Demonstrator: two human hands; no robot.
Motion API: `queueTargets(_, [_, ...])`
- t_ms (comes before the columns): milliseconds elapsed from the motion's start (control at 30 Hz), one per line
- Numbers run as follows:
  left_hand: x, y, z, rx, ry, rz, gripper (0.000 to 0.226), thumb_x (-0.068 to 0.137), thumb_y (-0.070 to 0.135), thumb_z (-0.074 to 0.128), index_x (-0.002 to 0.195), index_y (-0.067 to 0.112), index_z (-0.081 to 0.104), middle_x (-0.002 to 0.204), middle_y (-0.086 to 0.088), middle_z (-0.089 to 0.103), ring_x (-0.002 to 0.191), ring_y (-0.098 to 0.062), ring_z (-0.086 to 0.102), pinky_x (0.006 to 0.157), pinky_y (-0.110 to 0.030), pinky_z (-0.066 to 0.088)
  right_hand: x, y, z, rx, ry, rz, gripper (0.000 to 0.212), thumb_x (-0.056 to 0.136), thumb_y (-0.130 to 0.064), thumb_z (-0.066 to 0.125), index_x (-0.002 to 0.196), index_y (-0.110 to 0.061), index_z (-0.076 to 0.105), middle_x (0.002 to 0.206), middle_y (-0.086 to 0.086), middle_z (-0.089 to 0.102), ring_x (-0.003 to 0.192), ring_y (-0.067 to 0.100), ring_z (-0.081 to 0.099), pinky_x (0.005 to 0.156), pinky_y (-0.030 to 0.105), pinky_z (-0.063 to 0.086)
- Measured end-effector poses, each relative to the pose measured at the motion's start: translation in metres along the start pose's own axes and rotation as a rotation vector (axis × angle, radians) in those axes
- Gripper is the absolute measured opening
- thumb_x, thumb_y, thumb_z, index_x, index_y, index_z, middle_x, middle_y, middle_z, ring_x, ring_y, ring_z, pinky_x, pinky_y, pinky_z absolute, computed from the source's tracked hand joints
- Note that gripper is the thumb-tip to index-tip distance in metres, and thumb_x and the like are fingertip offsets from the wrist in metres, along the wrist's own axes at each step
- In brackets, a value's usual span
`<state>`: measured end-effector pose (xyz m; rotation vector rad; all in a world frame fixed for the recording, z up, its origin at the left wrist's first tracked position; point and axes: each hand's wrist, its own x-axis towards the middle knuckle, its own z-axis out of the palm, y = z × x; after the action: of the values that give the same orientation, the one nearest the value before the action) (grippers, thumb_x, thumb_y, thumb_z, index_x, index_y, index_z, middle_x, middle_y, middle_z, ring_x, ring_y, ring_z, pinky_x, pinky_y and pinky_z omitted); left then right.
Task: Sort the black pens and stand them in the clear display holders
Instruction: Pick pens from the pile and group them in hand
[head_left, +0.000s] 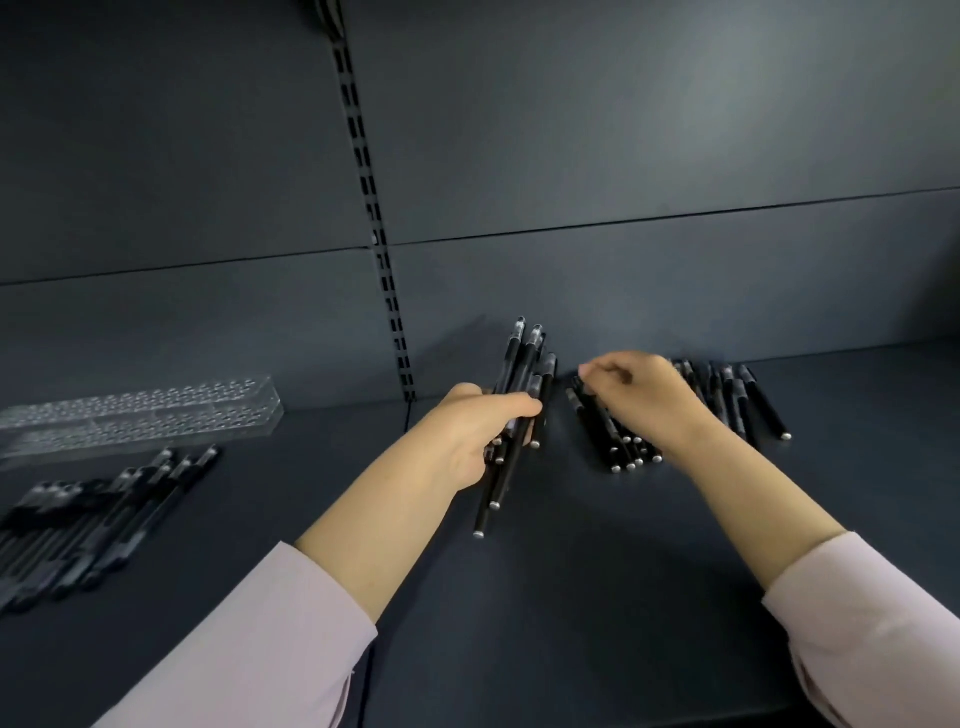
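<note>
Three lots of slim black pens with silver end caps lie on or over the dark grey metal shelf (519, 623), along with one clear plastic display holder (140, 410) drilled with rows of holes.

The left hand (483, 431) has its fingers and thumb wrapped round a bundle of black pens (524, 364), held tilted above the middle of the shelf. At least five caps show at its top end, and its lower ends are staggered.

Just to the right, a loose row of black pens (613, 441) lies flat near the shelf's rear edge. At least ten are visible, some of them hidden under the right hand (644, 395). That hand rests over the row with its fingers curled, and the tips of its thumb and forefinger meet on the cap end of one pen.

By the shelf's left edge lies a blurred heap of black pens (93, 519). There are roughly a dozen, too smeared to count exactly. The holder lies behind that heap, against the back panel (623, 156), and no pens stand in it.

Two pale lilac sleeves (249, 649) cover the forearms. One slotted upright (363, 171) runs down the back panel.
</note>
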<state>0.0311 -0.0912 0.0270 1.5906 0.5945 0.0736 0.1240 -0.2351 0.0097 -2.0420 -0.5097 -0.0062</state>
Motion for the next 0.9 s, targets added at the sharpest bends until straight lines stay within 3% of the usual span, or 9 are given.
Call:
queueTargets(133, [-0.021,-0.008,-0.030,-0.056,-0.032,0.014,0.038,0.084,0.016,0.075,0.115,0.004,0.058,0.105,-0.012,0.071,0.078,-0.021,0.067,0.071,-0.031,0.055,-0.017,-0.032,0.034,0.483,-0.279,0.267,0.024,0.092,-0.028,0.063,0.102,-0.006,0.065,0.086,0.005,0.063,0.070,0.012,0.059,0.066,0.022,0.053])
queueTargets(267, [-0.045,-0.019,-0.073,-0.127,-0.056,0.061,0.027,0.085,0.015,0.074,0.109,0.005,0.066,0.090,-0.007,0.071,0.071,-0.016,0.068,0.058,-0.026,0.054,-0.033,-0.070,0.065,0.722,-0.293,0.322,0.003,0.088,-0.009,0.067,0.089,-0.007,0.065,0.077,0.004,0.067,0.069,0.012,0.061,0.065,0.021,0.055])
queueTargets(367, [-0.061,-0.029,-0.117,-0.193,-0.027,0.104,0.015,0.087,0.014,0.072,0.100,0.007,0.067,0.082,-0.003,0.072,0.071,-0.014,0.068,0.059,-0.024,0.052,-0.049,-0.101,0.095,0.779,-0.266,0.315,0.009,0.088,-0.008,0.067,0.096,-0.004,0.066,0.084,0.006,0.070,0.075,0.013,0.064,0.063,0.019,0.057])
queueTargets(467, [-0.074,-0.041,-0.172,-0.322,-0.012,0.149,0.015,0.089,0.005,0.067,0.101,-0.004,0.069,0.083,-0.010,0.072,0.068,-0.014,0.069,0.064,-0.021,0.057,-0.066,-0.132,0.132,0.779,-0.239,0.290,0.009,0.089,-0.010,0.066,0.097,-0.006,0.065,0.083,0.005,0.069,0.075,0.012,0.063,0.060,0.018,0.055])
queueTargets(667, [-0.100,-0.060,-0.297,-0.340,0.080,0.180,0.012,0.091,0.003,0.064,0.097,-0.004,0.071,0.086,-0.012,0.075,0.069,-0.013,0.072,0.063,-0.019,0.058,-0.094,-0.192,0.218,0.838,-0.206,0.308,0.059,0.089,-0.004,0.064,0.141,-0.016,0.040,0.075,0.004,0.071,0.072,0.012,0.065,0.054,0.019,0.053])
queueTargets(767, [-0.113,-0.074,-0.353,-0.323,0.097,0.181,0.012,0.092,0.007,0.065,0.097,0.000,0.073,0.090,-0.011,0.076,0.075,-0.013,0.074,0.065,-0.020,0.058,-0.108,-0.220,0.260,0.821,-0.247,0.270,0.067,0.090,-0.003,0.062,0.147,-0.022,0.031,0.078,0.007,0.070,0.069,0.013,0.061,0.055,0.020,0.053])
queueTargets(900, [-0.125,-0.091,-0.410,-0.356,0.118,0.190,0.015,0.093,0.006,0.063,0.102,-0.002,0.072,0.091,-0.012,0.076,0.082,-0.016,0.073,0.070,-0.022,0.057,-0.121,-0.255,0.306,0.792,-0.318,0.242,0.064,0.090,-0.001,0.062,0.144,-0.024,0.034,0.080,0.009,0.069,0.065,0.013,0.057,0.057,0.021,0.054])
